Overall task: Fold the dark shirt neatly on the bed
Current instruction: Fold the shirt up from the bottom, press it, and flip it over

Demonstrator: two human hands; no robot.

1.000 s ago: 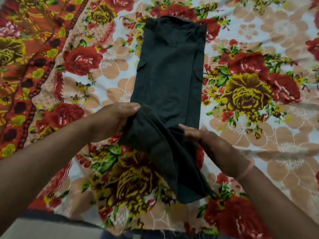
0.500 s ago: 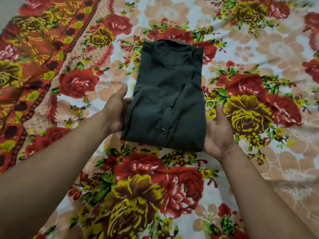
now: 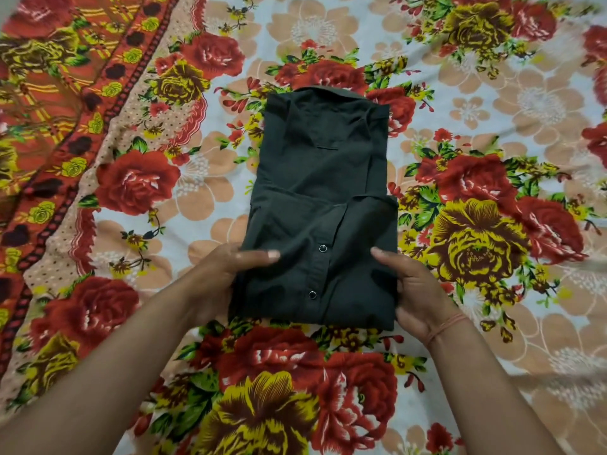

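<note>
shirt (image 3: 322, 198) folded on floral bedsheet (image 3: 492, 93), both hands (image 3: 226, 277) (image 3: 417, 290) w/ grip on near edge

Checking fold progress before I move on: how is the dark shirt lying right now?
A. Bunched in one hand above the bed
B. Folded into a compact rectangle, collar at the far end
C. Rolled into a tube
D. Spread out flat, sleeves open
B: the dark shirt lies as a compact rectangle on the bedsheet, collar at the far end, with the left hand and right hand gripping its near corners.
</note>
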